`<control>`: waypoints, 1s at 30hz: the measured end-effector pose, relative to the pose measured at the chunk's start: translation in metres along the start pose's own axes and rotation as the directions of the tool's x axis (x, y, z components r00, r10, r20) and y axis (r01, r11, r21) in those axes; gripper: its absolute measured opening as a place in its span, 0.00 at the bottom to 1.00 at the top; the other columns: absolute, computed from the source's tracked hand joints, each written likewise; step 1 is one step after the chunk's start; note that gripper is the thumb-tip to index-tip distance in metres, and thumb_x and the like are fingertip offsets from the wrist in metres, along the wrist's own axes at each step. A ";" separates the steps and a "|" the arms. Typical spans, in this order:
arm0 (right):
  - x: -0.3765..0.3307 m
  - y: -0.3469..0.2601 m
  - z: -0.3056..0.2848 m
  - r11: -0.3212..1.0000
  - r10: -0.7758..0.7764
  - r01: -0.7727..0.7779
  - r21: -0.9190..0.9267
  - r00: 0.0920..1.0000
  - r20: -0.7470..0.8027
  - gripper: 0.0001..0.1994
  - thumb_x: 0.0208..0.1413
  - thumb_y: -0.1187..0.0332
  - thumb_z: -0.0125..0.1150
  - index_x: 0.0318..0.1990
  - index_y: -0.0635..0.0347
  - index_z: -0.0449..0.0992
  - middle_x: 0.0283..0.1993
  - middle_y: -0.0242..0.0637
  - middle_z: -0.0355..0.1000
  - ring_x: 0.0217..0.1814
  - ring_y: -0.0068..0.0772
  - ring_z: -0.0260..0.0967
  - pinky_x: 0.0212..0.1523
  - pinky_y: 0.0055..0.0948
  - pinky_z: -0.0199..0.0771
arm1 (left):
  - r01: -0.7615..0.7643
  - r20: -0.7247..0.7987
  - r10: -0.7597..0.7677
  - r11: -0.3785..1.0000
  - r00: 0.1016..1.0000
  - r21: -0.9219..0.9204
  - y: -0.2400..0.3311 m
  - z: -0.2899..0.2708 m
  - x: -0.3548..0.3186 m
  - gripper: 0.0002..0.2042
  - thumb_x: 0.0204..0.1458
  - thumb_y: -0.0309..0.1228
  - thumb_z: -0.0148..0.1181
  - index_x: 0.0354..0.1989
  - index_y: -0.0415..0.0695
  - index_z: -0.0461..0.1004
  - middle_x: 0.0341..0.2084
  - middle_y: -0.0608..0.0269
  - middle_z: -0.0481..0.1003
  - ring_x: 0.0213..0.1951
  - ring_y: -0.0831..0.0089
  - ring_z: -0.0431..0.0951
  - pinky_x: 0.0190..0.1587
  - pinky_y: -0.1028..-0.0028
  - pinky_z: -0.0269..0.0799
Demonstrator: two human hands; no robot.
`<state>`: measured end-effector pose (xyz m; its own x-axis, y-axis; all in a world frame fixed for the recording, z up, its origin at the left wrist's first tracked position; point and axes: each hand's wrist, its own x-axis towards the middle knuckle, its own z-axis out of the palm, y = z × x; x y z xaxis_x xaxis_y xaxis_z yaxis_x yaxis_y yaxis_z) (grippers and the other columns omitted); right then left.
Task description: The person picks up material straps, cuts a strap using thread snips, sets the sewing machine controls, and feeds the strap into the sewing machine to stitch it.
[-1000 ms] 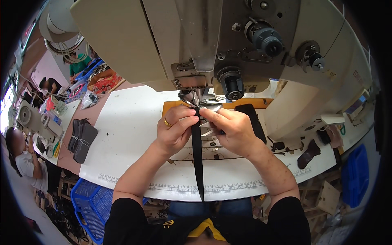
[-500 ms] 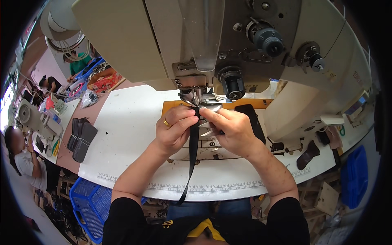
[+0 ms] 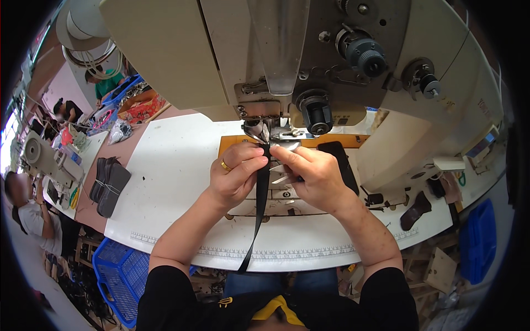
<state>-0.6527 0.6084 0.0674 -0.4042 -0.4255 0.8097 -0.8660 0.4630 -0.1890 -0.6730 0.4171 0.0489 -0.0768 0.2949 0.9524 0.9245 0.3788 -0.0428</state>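
Observation:
A long black strap runs from the sewing machine's presser foot toward me, and its loose end hangs over the table's front edge. My left hand pinches the strap between thumb and fingers just in front of the foot. At the strap's right edge, the fingertip of my right hand presses close to the foot. That hand is closed around thread snips, whose two pointed metal blades stick out apart below the index finger. Their grip is hidden in my palm.
The sewing machine's head hangs low above my hands. A black phone-like slab lies right of them. Tied dark pieces lie on the left. Blue baskets stand below the table at left and at right. Other people are at far left.
Both hands keep their place on the strap. The whole view has shifted very slightly; nothing was taken hold of or let go.

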 end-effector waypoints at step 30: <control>-0.002 0.001 0.003 0.999 -0.013 0.011 -0.043 0.999 -0.049 0.27 0.30 0.81 0.61 0.46 0.56 0.72 0.23 0.31 0.67 0.22 0.30 0.67 0.22 0.27 0.68 | -0.004 0.012 0.004 1.000 1.000 0.005 0.001 0.000 0.001 0.13 0.35 0.13 0.58 0.32 0.40 0.75 0.33 0.58 0.74 0.33 0.60 0.76 0.35 0.70 0.75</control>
<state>-0.6539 0.6074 0.0639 -0.3777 -0.3926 0.8386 -0.8570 0.4911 -0.1561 -0.6718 0.4177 0.0495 -0.0779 0.3066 0.9486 0.9230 0.3818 -0.0476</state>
